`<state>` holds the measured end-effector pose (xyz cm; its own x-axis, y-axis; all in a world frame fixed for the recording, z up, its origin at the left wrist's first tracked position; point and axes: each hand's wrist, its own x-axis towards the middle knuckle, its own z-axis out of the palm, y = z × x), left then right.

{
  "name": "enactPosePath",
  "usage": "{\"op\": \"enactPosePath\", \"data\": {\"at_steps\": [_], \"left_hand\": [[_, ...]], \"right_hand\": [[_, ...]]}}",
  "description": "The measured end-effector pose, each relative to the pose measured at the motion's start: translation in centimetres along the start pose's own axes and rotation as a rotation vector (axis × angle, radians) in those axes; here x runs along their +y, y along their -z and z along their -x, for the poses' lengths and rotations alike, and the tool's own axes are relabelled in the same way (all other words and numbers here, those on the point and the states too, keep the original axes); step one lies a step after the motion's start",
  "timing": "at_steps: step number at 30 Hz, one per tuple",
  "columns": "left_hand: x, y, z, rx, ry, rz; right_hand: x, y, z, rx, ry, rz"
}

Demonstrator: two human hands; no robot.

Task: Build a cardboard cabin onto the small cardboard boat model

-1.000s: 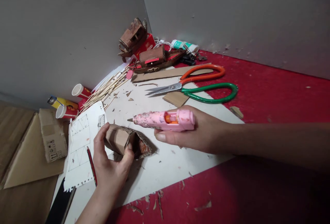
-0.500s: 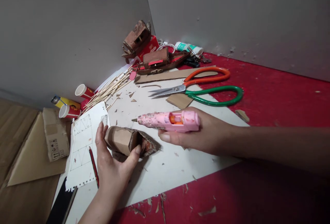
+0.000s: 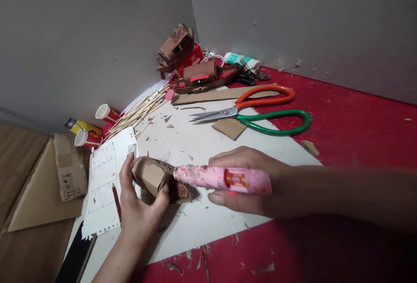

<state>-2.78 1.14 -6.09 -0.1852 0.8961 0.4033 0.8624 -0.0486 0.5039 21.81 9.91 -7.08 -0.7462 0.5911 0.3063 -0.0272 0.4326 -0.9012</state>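
Observation:
My left hand (image 3: 140, 204) grips a small cardboard boat (image 3: 150, 176) with a curved roof, its thumb on the roof's near edge and its fingers at the far left end. In my right hand (image 3: 244, 187) is a pink glue gun (image 3: 208, 178), pointing left. The gun's nozzle end is over the boat where the roof meets the pointed hull; the tip itself is hidden or blurred. A red glow shows beneath the gun. Both lie above a white sheet (image 3: 221, 224).
Scissors (image 3: 231, 112) with orange and green handles lie beyond my hands, near cardboard pieces (image 3: 230, 128). Two brown model boats (image 3: 198, 73), wooden sticks (image 3: 140, 111) and paper cups (image 3: 85, 138) stand farther back. A drawing sheet (image 3: 104, 161) and pencil (image 3: 116, 200) are at left.
The glue gun has moved down and nearer, its nozzle end now over the boat. My left thumb has shifted slightly left on the boat, and the boat has tilted a little.

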Motion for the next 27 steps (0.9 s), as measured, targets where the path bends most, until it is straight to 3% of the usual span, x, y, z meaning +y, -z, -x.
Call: {"op": "enactPosePath", "data": {"at_steps": [3, 5, 9, 16, 27], "left_hand": [[0.1, -0.3, 0.2, 0.008, -0.040, -0.026], [0.2, -0.4, 0.3, 0.012, -0.062, -0.041], [0.3, -0.5, 0.4, 0.026, -0.058, -0.051], [0.2, -0.7, 0.4, 0.047, -0.091, -0.056], [0.2, -0.9, 0.5, 0.047, -0.124, -0.046]], "right_hand": [[0.1, -0.3, 0.3, 0.010, 0.209, 0.092], [-0.1, -0.2, 0.3, -0.026, 0.254, 0.085], [-0.6, -0.1, 0.3, -0.120, 0.210, 0.125], [-0.2, -1.0, 0.4, -0.073, 0.250, 0.207], [0.4, -1.8, 0.8, -0.158, 0.192, 0.321]]}}
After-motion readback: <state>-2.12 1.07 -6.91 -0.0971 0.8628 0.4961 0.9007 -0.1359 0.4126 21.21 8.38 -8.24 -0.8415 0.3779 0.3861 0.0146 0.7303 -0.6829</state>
